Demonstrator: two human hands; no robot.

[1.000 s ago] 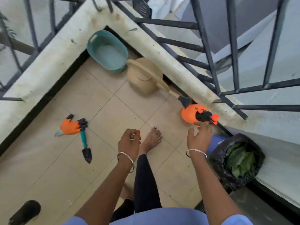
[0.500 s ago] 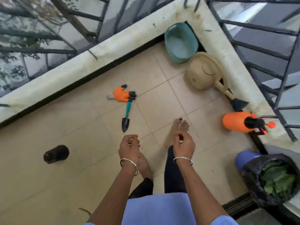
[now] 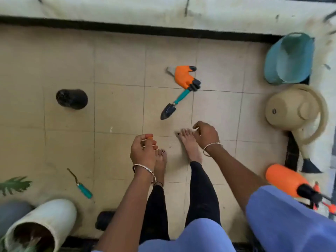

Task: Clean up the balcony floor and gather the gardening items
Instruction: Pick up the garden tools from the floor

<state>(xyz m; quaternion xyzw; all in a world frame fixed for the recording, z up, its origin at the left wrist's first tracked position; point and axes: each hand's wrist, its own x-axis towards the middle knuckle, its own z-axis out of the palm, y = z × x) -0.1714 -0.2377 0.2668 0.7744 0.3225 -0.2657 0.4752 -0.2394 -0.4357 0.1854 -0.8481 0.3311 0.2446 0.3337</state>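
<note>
An orange and black gardening glove lies on the beige tiles, its fingers over the teal handle of a black trowel. A small teal-handled hand fork lies at lower left. The orange spray bottle lies on its side at the right. My left hand hangs over my left foot, fingers curled, pinching a small orange piece. My right hand hovers above my right foot, just below the trowel blade, fingers loosely curled and holding nothing.
A teal basin and a beige watering can sit in the right corner by the low white wall. A black pot lies at left. A white planter and a green leaf stand at lower left.
My right hand has left the spray bottle and come back over my feet. The view has swung left, so the hand fork and white planter now show. My left hand keeps its pinch.
</note>
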